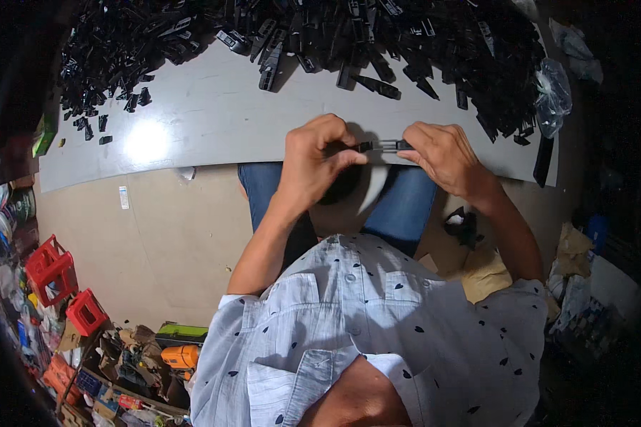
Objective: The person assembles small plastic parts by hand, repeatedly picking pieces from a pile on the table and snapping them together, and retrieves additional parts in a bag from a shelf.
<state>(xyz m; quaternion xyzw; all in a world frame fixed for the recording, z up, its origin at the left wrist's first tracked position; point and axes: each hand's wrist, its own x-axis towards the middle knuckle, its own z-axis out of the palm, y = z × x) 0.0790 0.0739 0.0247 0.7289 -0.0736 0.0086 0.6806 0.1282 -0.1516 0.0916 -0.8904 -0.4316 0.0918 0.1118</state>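
Over the near edge of the table, my left hand pinches a small black plastic piece between thumb and forefinger. Facing it, my right hand grips another small black piece, largely covered by the fingers. Two thin, light metal rods bridge the space between the two black pieces. Whether these parts are joined at both ends I cannot tell. Beyond my hands lies a heap of long black plastic parts, some near its front edge lying singly.
Smaller black parts are heaped at the table's far left. A clear plastic bag hangs by the right edge. On the floor at left are red crates, an orange case and mixed clutter. Cardboard lies at right.
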